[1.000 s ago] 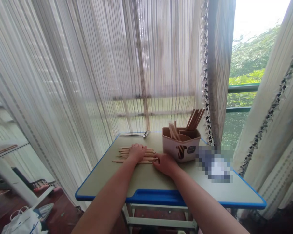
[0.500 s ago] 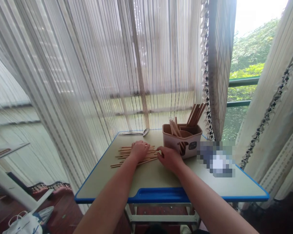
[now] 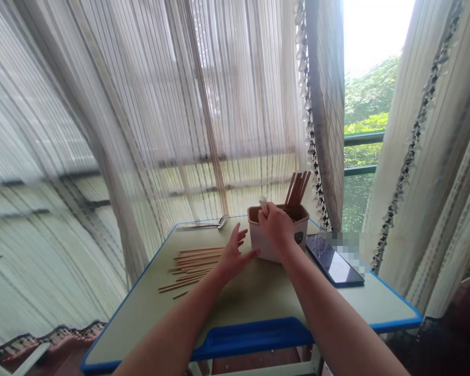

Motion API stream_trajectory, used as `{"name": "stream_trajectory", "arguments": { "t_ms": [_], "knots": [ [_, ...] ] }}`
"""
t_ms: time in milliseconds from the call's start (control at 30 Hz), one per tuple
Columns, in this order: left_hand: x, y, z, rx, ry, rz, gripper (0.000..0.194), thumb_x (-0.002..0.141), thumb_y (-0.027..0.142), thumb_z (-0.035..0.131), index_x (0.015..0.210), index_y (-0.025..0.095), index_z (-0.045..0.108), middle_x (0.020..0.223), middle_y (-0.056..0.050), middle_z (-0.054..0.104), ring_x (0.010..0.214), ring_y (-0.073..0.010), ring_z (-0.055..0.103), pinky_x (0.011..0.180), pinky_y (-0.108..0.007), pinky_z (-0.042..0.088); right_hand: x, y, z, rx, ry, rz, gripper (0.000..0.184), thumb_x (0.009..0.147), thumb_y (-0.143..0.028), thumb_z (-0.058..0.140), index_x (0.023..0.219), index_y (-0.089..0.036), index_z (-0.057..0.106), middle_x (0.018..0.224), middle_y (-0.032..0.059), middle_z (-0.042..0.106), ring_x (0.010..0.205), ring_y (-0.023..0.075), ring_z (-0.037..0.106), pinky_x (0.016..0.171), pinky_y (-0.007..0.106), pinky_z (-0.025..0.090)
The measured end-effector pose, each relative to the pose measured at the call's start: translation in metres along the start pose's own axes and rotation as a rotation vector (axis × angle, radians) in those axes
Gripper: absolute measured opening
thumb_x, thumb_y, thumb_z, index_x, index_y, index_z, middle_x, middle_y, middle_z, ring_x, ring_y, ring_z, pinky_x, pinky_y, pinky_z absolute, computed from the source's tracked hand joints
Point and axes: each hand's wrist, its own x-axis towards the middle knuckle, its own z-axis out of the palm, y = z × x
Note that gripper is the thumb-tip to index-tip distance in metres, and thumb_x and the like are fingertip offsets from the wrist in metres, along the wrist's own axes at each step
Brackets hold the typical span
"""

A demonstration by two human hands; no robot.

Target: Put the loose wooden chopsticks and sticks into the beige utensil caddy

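Note:
Over the front of a pinkish-white chopstick holder (image 3: 264, 243) with a brown rim, my right hand (image 3: 279, 224) is closed round the light, plastic-wrapped chopsticks (image 3: 263, 203); only their pale tops show above my fingers. Dark brown chopsticks (image 3: 296, 189) stand upright in the holder's back compartment. My left hand (image 3: 235, 255) is open, fingers spread, its thumb close to the holder's left front; whether they touch I cannot tell. Several thin wooden chopsticks (image 3: 191, 266) lie loosely side by side on the table, left of that hand and partly behind its wrist.
A metal slotted ladle (image 3: 219, 223) lies along the back edge of the blue-edged table (image 3: 141, 318). Right of the holder rests a dark tablet or phone (image 3: 335, 261), partly blurred out. Sheer curtains (image 3: 172, 104) hang behind the table.
My left hand has lifted off the loose chopsticks, moved right and spread its fingers. My right hand has risen from the table to the wrapped chopsticks in the holder. The view has shifted right.

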Motion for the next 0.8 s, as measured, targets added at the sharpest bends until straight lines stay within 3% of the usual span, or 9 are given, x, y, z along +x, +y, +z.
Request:
{"name": "stream_trajectory", "arguments": {
  "t_ms": [100,200,333,433,500,600,700,800],
  "knots": [
    [0.006,-0.005,-0.002,-0.112,0.040,-0.056,0.111,0.060,0.038,0.080,0.146,0.024,0.011,0.144,-0.017,0.035,0.133,-0.0279,0.034,0.108,-0.047,0.028,-0.001,0.000,0.000,0.120,-0.028,-0.047,0.025,0.088,-0.036,0.041,0.094,-0.020,0.059,0.079,0.0065,0.068,0.075,0.0202,0.063,0.065,0.027,0.037],
    [0.012,-0.006,-0.005,-0.181,0.062,-0.087,0.110,0.058,0.036,0.082,0.145,0.026,0.014,0.139,-0.015,0.042,0.128,-0.0280,0.040,0.105,-0.047,0.032,-0.002,-0.004,-0.004,0.201,-0.043,-0.108,0.022,0.086,-0.034,0.044,0.093,-0.020,0.059,0.080,0.0053,0.068,0.075,0.0188,0.062,0.065,0.025,0.037],
    [0.016,-0.001,-0.009,-0.149,0.119,-0.155,0.090,0.059,0.038,0.081,0.136,0.025,0.036,0.121,-0.012,0.056,0.110,-0.0272,0.055,0.090,-0.044,0.046,-0.004,-0.003,-0.006,0.194,-0.014,-0.141,0.021,0.083,-0.035,0.047,0.085,-0.019,0.060,0.076,0.0057,0.066,0.072,0.0184,0.060,0.064,0.026,0.037],
    [0.016,0.003,-0.012,-0.088,0.073,-0.194,0.067,0.059,0.039,0.080,0.118,0.022,0.054,0.108,-0.010,0.063,0.101,-0.0247,0.059,0.081,-0.039,0.051,0.000,0.008,-0.005,0.182,0.109,-0.089,0.022,0.079,-0.038,0.050,0.083,-0.018,0.060,0.073,0.0069,0.064,0.075,0.0202,0.058,0.068,0.029,0.040],
    [0.017,0.004,-0.013,-0.045,0.067,-0.203,0.062,0.058,0.038,0.080,0.112,0.020,0.056,0.103,-0.009,0.064,0.097,-0.0229,0.061,0.078,-0.036,0.052,0.004,0.017,-0.004,0.227,0.236,-0.002,0.027,0.076,-0.037,0.052,0.095,-0.018,0.058,0.079,0.0072,0.063,0.077,0.0214,0.057,0.071,0.032,0.043],
    [0.016,0.005,-0.014,-0.019,0.072,-0.218,0.064,0.057,0.038,0.081,0.112,0.020,0.055,0.102,-0.010,0.064,0.093,-0.0218,0.062,0.075,-0.035,0.053,0.010,0.027,-0.002,0.307,0.448,0.081,0.049,0.071,-0.032,0.056,0.117,-0.016,0.047,0.098,0.0102,0.061,0.084,0.0234,0.057,0.077,0.038,0.045],
    [0.015,0.005,-0.015,0.017,0.073,-0.215,0.065,0.057,0.040,0.081,0.113,0.019,0.056,0.102,-0.011,0.063,0.093,-0.0228,0.061,0.074,-0.036,0.053,0.009,0.027,-0.003,0.256,0.602,0.048,0.059,0.070,-0.030,0.057,0.125,-0.015,0.040,0.112,0.0148,0.054,0.102,0.0280,0.052,0.088,0.045,0.041],
    [0.014,0.005,-0.021,0.074,0.077,-0.152,0.062,0.063,0.042,0.077,0.116,0.019,0.055,0.112,-0.012,0.061,0.099,-0.0238,0.059,0.077,-0.036,0.052,-0.001,0.019,-0.005,0.168,0.710,-0.080,0.053,0.073,-0.029,0.055,0.123,-0.015,0.042,0.122,0.0169,0.048,0.117,0.0310,0.043,0.096,0.051,0.034]
  ]
}}
